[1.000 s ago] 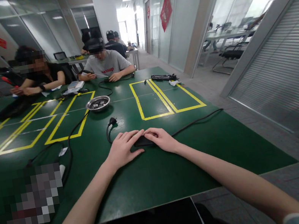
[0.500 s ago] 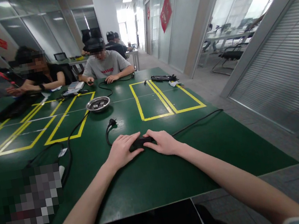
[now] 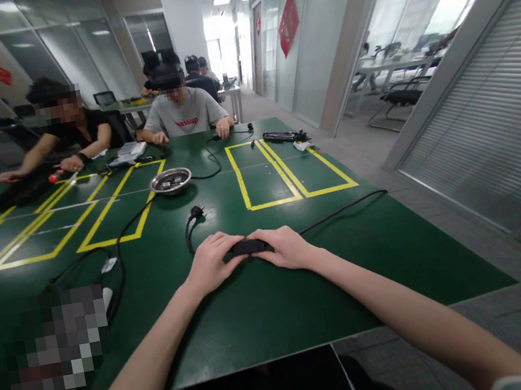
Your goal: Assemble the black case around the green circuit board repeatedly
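Note:
A short dark block point(image 3: 248, 246), apparently a bundled or thicker part of a black power cord, lies between my hands just above the green table. My left hand point(image 3: 212, 260) pinches its left end between thumb and fingers. From the other side, my right hand point(image 3: 284, 246) grips the right end the same way, and the fingertips of both hands nearly meet. Left of my left hand, the cord curves up to a black plug point(image 3: 196, 213) on the table. A thin cable point(image 3: 344, 210) runs from my right hand towards the table's right edge.
A metal bowl point(image 3: 171, 182) with small metal parts stands beyond my hands. Yellow tape rectangles point(image 3: 275, 203) mark the green table point(image 3: 272, 317). A folded black tripod-like object point(image 3: 286, 136) lies at the far edge. At left is a blurred-out item point(image 3: 61, 351). Two people sit opposite.
My fingers have shifted slightly, showing more of the dark block. Across the table, one person's cord has moved right. The person at left has lowered a red-tipped object to the table.

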`<state>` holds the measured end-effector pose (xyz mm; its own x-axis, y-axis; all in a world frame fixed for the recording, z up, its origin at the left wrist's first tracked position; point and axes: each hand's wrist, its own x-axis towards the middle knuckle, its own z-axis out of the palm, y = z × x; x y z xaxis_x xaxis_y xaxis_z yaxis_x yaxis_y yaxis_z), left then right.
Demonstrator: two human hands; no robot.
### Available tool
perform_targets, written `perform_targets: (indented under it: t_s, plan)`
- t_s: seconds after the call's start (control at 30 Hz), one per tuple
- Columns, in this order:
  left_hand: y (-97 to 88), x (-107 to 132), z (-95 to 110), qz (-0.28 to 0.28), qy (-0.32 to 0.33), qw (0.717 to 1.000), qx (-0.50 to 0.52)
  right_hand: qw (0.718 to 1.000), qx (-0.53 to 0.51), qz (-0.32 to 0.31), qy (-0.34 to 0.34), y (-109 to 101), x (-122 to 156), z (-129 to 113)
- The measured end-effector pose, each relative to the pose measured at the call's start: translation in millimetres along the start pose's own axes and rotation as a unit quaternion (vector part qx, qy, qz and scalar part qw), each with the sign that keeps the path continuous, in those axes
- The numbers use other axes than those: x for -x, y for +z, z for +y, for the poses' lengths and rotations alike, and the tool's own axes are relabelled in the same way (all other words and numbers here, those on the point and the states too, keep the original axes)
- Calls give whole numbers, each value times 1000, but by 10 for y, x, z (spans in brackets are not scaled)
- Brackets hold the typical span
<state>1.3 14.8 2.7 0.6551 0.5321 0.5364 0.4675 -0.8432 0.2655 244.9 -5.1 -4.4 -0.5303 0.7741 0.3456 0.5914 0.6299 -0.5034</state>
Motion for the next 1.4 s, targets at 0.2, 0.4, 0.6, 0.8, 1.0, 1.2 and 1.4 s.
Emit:
perform_targets:
  t_s: [0.2, 0.4, 0.6, 0.8, 1.0, 1.2, 1.4]
  plan:
    - [33, 17, -27, -8, 28, 999, -27, 959, -266, -65, 75, -61, -28, -4]
    - [34, 6, 4, 33, 7, 997, -71, 908, -389, -2, 156, -83, -71, 43]
    - [4, 57, -1, 44, 1, 996, -79, 821, -403, 313, 256, -527, -75, 483]
    - [58, 60, -34, -28, -17, 999, -11, 790, -199, 535, 225, -1056, 93, 1159]
    - [71, 47, -35, -45, -32, 998, 14, 873, 59, 394, 283, -1046, 384, 1498]
    - [75, 45, -22, -51, -35, 998, 20, 905, 136, 229, 333, -983, 482, 1674]
    - [76, 50, -12, -54, -44, 997, 23, 865, 181, 238, 404, -1086, 406, 1899]
